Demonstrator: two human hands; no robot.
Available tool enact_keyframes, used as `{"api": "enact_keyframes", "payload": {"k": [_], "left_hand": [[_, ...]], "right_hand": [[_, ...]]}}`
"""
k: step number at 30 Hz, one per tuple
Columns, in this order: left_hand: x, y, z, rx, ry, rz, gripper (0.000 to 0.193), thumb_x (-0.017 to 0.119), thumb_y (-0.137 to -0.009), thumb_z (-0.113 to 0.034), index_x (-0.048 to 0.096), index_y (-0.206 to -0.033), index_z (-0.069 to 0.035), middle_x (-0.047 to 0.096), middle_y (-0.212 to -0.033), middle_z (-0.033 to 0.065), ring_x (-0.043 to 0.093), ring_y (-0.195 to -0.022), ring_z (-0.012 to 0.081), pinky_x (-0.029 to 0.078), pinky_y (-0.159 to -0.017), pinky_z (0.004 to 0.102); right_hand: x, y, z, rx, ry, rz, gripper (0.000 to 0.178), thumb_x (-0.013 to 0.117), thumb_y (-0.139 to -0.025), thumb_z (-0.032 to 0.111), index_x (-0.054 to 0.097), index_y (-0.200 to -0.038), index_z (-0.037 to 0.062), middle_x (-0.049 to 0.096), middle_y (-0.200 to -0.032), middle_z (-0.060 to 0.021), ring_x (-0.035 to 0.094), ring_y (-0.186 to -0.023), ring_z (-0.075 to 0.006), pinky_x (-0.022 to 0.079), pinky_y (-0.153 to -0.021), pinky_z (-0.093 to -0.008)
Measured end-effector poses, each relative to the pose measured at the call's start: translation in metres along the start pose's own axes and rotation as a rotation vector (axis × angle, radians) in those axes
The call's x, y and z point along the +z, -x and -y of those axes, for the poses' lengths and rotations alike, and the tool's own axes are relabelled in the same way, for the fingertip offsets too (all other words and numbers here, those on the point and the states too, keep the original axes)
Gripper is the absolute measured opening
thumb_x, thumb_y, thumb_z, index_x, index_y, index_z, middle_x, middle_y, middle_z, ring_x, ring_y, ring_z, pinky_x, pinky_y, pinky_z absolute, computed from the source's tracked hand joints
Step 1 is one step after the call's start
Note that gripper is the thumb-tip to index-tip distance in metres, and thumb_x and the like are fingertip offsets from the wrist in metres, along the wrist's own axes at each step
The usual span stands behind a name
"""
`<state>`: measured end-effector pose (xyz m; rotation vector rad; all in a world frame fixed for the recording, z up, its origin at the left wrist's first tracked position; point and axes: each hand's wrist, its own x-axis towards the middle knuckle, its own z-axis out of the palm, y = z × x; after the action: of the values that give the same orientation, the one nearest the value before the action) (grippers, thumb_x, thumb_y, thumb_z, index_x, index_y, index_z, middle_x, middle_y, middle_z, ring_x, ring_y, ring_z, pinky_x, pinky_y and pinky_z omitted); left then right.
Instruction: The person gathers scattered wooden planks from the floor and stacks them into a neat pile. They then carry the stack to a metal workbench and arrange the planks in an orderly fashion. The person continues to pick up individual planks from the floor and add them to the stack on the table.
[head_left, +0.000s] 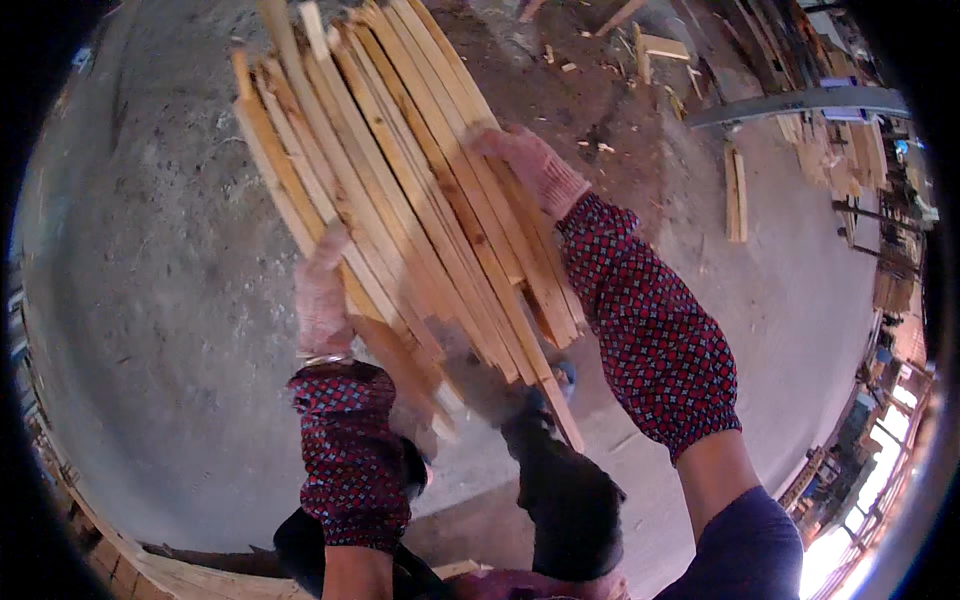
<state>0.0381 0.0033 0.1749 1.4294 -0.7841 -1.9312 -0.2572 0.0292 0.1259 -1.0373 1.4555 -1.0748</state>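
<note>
A wide bundle of long, thin wooden strips (400,190) is held between my two gloved hands, tilted with its far end toward the upper left. My left hand (323,290), in a pale pink knit glove, grips the bundle's left side, thumb on top. Around the right edge, farther up, my right hand (525,160) closes in a matching glove. The strips' near ends are uneven, and one strip (555,400) sticks out toward me above my dark-clad leg (560,490). The fingers under the bundle are hidden. Patterned red and dark sleeve covers are on both forearms.
Concrete floor (170,300) spreads around me. At the right lies a short pair of wooden pieces (736,195), near a grey curved bar (800,103). Wood scraps (665,47) and chips litter the far floor. Stacked timber (850,160) stands at the far right.
</note>
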Motion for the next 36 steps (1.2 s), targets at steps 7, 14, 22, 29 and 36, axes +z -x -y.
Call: {"api": "enact_keyframes", "payload": {"k": [7, 14, 22, 29, 36], "left_hand": [[0.008, 0.022, -0.043, 0.234, 0.067, 0.051, 0.063, 0.062, -0.094, -0.037, 0.046, -0.139, 0.004, 0.057, -0.132, 0.0149, 0.061, -0.116, 0.0261, 0.050, -0.099, 0.0390], [-0.006, -0.005, -0.022, 0.319, 0.237, 0.116, 0.067, 0.060, -0.095, -0.039, 0.038, -0.144, 0.002, 0.053, -0.136, 0.0152, 0.054, -0.121, 0.0293, 0.048, -0.101, 0.0418], [0.023, 0.038, -0.061, 0.870, -0.354, 0.389, 0.061, 0.060, -0.094, -0.037, 0.045, -0.137, 0.004, 0.049, -0.140, 0.0186, 0.051, -0.127, 0.0283, 0.049, -0.102, 0.0449], [0.175, 0.103, -0.046, 0.489, -0.085, 0.707, 0.058, 0.072, -0.086, -0.024, 0.050, -0.134, -0.001, 0.060, -0.126, 0.0147, 0.061, -0.111, 0.0284, 0.053, -0.092, 0.0430], [0.384, 0.175, 0.050, 0.177, -0.512, 1.314, 0.063, 0.077, -0.079, -0.002, 0.048, -0.136, -0.002, 0.060, -0.127, 0.0110, 0.056, -0.119, 0.0210, 0.049, -0.099, 0.0382]], "right_hand": [[0.005, -0.007, 0.099, 0.018, -0.355, -0.005, 0.062, 0.074, -0.083, 0.036, 0.060, -0.128, -0.0039, 0.065, -0.122, -0.0098, 0.059, -0.113, -0.0168, 0.044, -0.101, -0.0308], [-0.009, 0.022, 0.149, -0.250, -0.357, -0.004, 0.070, 0.078, -0.079, 0.029, 0.052, -0.136, -0.0044, 0.065, -0.121, -0.0106, 0.057, -0.115, -0.0185, 0.044, -0.101, -0.0314], [-0.060, 0.151, 0.247, -0.673, -0.081, -0.250, 0.079, 0.077, -0.079, 0.038, 0.043, -0.138, -0.0023, 0.058, -0.126, -0.0176, 0.053, -0.121, -0.0219, 0.043, -0.102, -0.0384], [-0.122, 0.306, 0.233, -0.407, -0.272, -0.479, 0.086, 0.085, -0.071, 0.024, 0.042, -0.141, 0.0009, 0.057, -0.128, -0.0114, 0.054, -0.121, -0.0222, 0.042, -0.104, -0.0370], [-0.182, 0.502, 0.140, -0.193, -0.444, -1.536, 0.061, 0.063, -0.076, 0.006, 0.048, -0.134, -0.0021, 0.062, -0.117, -0.0097, 0.062, -0.104, -0.0235, 0.052, -0.091, -0.0370]]}}
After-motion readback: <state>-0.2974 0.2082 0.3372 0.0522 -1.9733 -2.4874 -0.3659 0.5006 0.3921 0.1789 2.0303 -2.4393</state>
